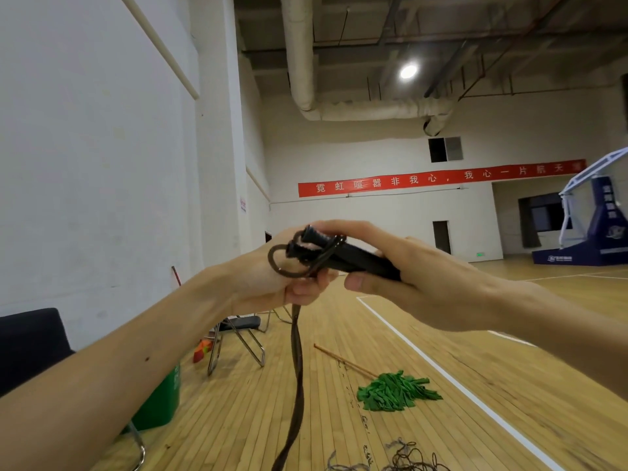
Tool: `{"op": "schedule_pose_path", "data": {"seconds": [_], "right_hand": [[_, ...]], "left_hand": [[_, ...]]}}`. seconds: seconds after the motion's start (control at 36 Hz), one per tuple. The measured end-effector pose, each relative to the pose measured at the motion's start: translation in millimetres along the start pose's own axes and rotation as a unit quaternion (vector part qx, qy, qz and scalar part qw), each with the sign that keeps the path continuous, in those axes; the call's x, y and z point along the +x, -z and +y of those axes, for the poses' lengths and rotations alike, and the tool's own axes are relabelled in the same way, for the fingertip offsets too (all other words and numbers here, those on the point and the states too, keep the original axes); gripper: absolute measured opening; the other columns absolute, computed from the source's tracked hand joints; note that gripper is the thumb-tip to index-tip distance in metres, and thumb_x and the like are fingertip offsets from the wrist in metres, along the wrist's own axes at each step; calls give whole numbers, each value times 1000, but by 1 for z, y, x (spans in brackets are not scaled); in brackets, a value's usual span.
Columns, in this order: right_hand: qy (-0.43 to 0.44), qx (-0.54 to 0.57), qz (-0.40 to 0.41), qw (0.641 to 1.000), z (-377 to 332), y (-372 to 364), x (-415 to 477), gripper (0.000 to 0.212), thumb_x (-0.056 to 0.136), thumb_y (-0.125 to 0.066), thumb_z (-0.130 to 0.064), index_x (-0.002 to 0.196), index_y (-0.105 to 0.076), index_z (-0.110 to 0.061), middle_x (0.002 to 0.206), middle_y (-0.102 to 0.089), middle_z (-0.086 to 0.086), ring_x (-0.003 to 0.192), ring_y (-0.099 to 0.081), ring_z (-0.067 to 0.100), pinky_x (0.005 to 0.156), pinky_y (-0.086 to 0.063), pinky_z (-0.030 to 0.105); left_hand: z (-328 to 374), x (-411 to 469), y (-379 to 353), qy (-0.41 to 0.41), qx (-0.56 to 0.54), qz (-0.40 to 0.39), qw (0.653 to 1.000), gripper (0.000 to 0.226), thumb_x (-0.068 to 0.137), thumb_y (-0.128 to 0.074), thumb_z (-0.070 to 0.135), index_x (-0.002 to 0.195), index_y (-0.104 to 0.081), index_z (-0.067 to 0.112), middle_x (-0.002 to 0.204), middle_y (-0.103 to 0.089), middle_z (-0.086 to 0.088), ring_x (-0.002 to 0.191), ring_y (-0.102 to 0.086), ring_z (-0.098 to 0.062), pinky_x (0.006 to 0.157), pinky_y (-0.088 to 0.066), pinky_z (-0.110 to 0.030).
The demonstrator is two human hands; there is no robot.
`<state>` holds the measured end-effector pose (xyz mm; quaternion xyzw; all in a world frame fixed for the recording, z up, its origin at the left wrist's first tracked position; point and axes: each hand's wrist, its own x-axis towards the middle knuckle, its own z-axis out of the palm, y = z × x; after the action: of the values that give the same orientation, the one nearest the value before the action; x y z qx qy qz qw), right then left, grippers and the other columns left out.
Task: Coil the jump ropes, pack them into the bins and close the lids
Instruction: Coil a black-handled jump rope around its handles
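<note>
— Head view, nearest first: what are your hands doing?
— My left hand (268,283) curls round the jump rope (298,368). My right hand (428,283) grips its two black handles (360,258), thumb below, fingers on top.
— And the rest of it?
— It hangs doubled and twisted toward the wooden floor (441,321). Beyond lie tangled ropes (407,458), a green mop (394,390) and a folding chair (238,334). A red banner (438,178) hangs on the far wall.

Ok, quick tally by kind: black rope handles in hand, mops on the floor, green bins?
Black rope handles: 2
Mops: 1
Green bins: 1
Total: 4
</note>
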<state>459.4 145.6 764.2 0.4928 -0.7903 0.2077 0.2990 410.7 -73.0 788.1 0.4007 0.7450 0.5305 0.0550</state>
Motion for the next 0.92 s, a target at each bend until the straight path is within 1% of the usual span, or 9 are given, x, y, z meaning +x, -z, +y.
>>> {"op": "schedule_pose_path", "data": {"seconds": [0.06, 0.11, 0.22, 0.36, 0.44, 0.61, 0.69, 0.83, 0.92], "right_hand": [[-21, 22, 11, 999, 1, 4, 2, 47, 89, -44, -49, 129, -26, -64, 81, -61, -35, 57, -51, 0, 59, -44, 11], [-45, 42, 34, 998, 6, 12, 4, 41, 89, -47, -47, 126, -32, -59, 81, -60, -39, 60, -54, -2, 58, -45, 12], [-91, 50, 25, 994, 19, 23, 6, 36, 99, -57, -26, 119, -42, -53, 80, -59, -6, 57, -51, -1, 53, -44, 16], [-185, 80, 71, 977, 50, 43, 8, 35, 100, -58, -24, 126, -46, -46, 83, -58, 5, 59, -52, 7, 54, -46, 22], [-233, 52, 26, 971, 70, 45, 7, 29, 101, -58, -26, 116, -47, -48, 89, -59, 11, 68, -50, 20, 58, -47, 29], [-291, -13, -29, 956, 86, 38, 15, 26, 103, -56, -27, 127, -48, -35, 97, -60, 21, 73, -49, 23, 62, -45, 35], [-293, -45, -63, 953, 87, 36, 19, 25, 102, -57, -27, 125, -49, -33, 107, -63, 24, 74, -52, 24, 69, -50, 39], [-298, -52, -130, 944, 73, 37, 22, 24, 103, -56, -28, 125, -48, -35, 97, -61, 21, 73, -48, 24, 63, -46, 34], [-289, -41, -164, 942, 58, 33, 21, 24, 103, -55, -29, 124, -47, -37, 87, -56, 8, 70, -46, 20, 55, -43, 28]], "left_hand": [[-4, 1, -6, -16, -38, -22, 999, 32, 102, -46, 16, 126, -51, -5, 70, -52, 0, 50, -46, -2, 47, -39, -15], [-5, 1, -11, -23, -109, -69, 991, 34, 95, -53, 34, 119, -54, 10, 67, -54, 2, 49, -46, -4, 45, -37, -16], [-11, 2, -15, -15, -85, -35, 996, 26, 100, -46, 36, 106, -56, 13, 63, -47, 2, 44, -40, -5, 41, -32, -17], [-17, 0, -25, 28, 40, -3, 999, 38, 98, -43, 43, 111, -60, 11, 61, -40, 1, 45, -35, -9, 43, -29, -21], [-17, 4, -26, 30, 171, 41, 984, 35, 105, -39, 37, 108, -63, 12, 57, -40, 5, 44, -36, -6, 44, -32, -18], [-2, 13, -31, -25, 490, 49, 870, 17, 102, -49, 42, 93, -59, 31, 75, -56, 13, 66, -55, 4, 65, -40, -21], [14, 15, -26, -52, 567, 64, 819, 28, 103, -49, 38, 97, -66, 16, 78, -61, 3, 68, -58, -13, 68, -50, -36], [43, 15, -18, -124, 659, 60, 739, 33, 101, -49, 37, 113, -72, 17, 69, -54, 17, 64, -55, 0, 66, -44, -25], [61, 12, -12, -148, 685, 45, 712, 43, 95, -45, 46, 113, -73, 19, 84, -66, 14, 76, -60, -3, 79, -51, -33]]}}
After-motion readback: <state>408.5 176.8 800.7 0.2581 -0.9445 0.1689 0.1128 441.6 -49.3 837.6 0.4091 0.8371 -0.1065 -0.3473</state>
